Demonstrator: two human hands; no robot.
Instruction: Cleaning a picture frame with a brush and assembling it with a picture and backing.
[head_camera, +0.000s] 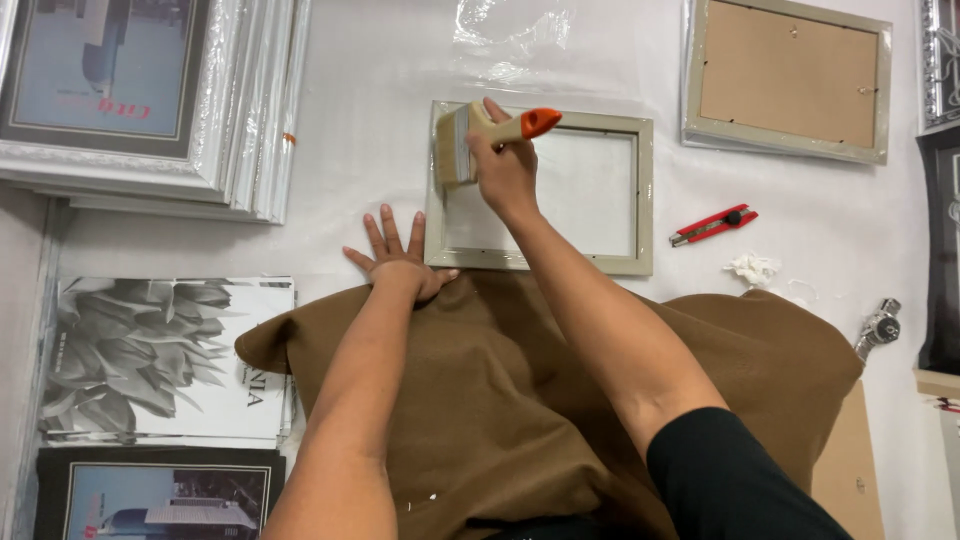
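White tabletop (380, 120): right hand (505, 165) grips bristly brush (455, 148) over rectangular frame (540, 190); left hand (395, 260) spread flat.

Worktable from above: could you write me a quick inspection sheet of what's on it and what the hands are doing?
Surface: white table, brown cloth draped over the near edge.
Job's things: pale empty frame lying flat; brush over its left side.
Clutter: red knife, crumpled tissue, wristwatch, plastic wrap.
Hands: right hand grips the brush; left hand flat, fingers spread, at the frame's lower left corner.
Cables: nothing seen.
Surroundings: stacked framed pictures left, flower print, second frame face down.
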